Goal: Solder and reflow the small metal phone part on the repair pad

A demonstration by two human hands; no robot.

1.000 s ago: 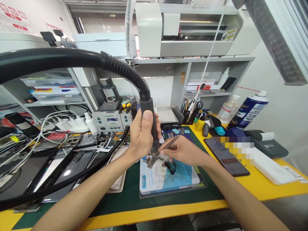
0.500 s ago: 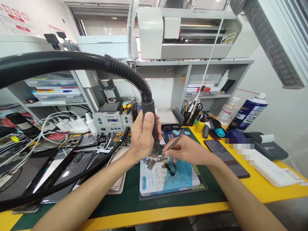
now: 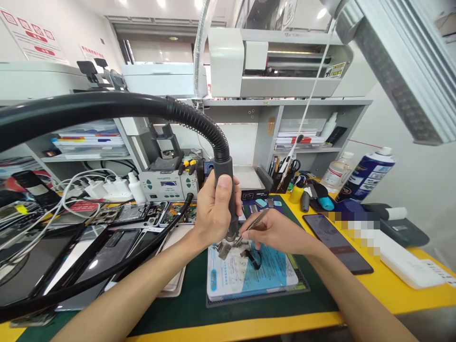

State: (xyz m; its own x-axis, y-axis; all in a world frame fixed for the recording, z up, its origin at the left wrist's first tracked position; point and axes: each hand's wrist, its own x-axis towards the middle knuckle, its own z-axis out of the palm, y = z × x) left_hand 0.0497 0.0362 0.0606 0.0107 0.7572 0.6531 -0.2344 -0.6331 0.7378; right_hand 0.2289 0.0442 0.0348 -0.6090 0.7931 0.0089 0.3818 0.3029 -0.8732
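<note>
- the left hand (image 3: 215, 211) is closed around a black handle (image 3: 223, 167), which stands almost upright, with its metal end turned down.
- the thumb of this hand lies along the near side of the handle and points up; fingertips appear on the handle's right side.
- from the top of the handle, a thick black hose (image 3: 128, 107) bends over and goes to the left.
- the right hand (image 3: 278, 232) is pinching thin tweezers (image 3: 256, 221) between the thumb and the fingers; the tweezers slope down to the left, and their tips are near the metal end of the handle.
- whether the tips grip something, i cannot tell, because this place is small and crowded.
- a small metal piece (image 3: 223, 250) lies on a white and blue pad (image 3: 228, 282), below the left hand and just beside the handle's lower end, to the left of the tweezers.
- a curled black strip (image 3: 254, 260) lies on the same pad, below the right hand.
- the left forearm rises from the lower left, the right forearm from the lower right, so both hands meet close together above the pad.
- the pad is on a green mat (image 3: 188, 304), which covers part of the yellow bench (image 3: 388, 299).
</note>
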